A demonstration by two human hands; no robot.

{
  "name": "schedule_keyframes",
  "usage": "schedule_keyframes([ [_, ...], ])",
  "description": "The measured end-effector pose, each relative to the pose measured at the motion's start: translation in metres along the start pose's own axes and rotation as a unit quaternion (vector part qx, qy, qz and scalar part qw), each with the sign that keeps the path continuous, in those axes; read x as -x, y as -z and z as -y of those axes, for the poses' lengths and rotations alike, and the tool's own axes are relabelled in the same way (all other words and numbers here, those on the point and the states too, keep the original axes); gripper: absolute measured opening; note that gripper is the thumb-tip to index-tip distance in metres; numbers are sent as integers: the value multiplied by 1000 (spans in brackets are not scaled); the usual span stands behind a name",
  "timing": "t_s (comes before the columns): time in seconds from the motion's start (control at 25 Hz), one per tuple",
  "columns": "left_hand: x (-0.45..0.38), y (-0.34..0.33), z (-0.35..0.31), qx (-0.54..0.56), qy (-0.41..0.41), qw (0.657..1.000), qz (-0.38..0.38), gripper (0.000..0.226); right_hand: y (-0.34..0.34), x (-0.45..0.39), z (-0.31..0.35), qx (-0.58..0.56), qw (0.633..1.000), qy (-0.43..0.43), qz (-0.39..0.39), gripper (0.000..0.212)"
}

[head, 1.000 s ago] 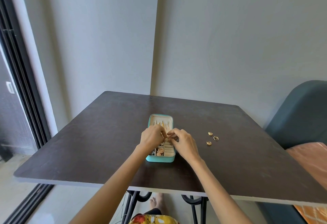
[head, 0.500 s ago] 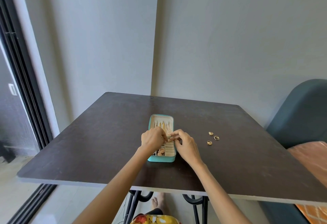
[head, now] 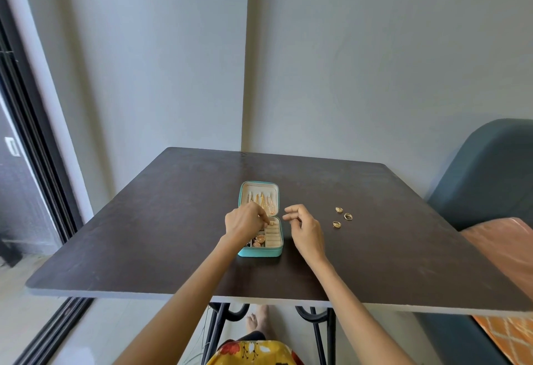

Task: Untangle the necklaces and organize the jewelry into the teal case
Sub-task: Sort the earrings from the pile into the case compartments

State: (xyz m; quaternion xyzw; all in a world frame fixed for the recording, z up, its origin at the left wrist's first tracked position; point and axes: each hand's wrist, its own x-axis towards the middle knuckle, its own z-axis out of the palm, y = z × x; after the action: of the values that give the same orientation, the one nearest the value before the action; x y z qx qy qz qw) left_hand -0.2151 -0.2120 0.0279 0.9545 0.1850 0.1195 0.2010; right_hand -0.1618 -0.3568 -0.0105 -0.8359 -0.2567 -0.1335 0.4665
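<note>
The right hand [head: 305, 230] has pulled away from the teal case [head: 259, 252] and hangs just right of it, fingers loosely curled, empty. The left hand [head: 245, 223] stays over the case's ring rolls, apparently pinching something small. Three gold rings [head: 342, 217] wait further right, probably next

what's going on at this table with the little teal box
A person is sorting gold jewelry into an open teal case on a dark table. The left hand reaches into the case, fingertips at the ring rolls, seemingly pinching a small piece. The right hand hovers beside the case, holding nothing. Necklaces hang in the lid, and three gold rings wait on the table to the right.
</note>
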Motion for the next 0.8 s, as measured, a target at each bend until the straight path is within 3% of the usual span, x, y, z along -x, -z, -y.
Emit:
schedule_keyframes([
  [0.16,1,-3,-4,-22,-32,998,-39,14,35,3,-18,123,984,-86,-94,27],
  [0.36,0,-8,-10,12,-42,997,-67,16,84,-2,-54,257,953,-157,-9,24],
  [0.64,4,1,9,-4,-31,999,-38,18,80,-15,-54,235,962,-138,17,11],
  [0.8,4,5,17,17,-40,998,-34,15,66,-19,-30,126,987,-101,19,18],
])
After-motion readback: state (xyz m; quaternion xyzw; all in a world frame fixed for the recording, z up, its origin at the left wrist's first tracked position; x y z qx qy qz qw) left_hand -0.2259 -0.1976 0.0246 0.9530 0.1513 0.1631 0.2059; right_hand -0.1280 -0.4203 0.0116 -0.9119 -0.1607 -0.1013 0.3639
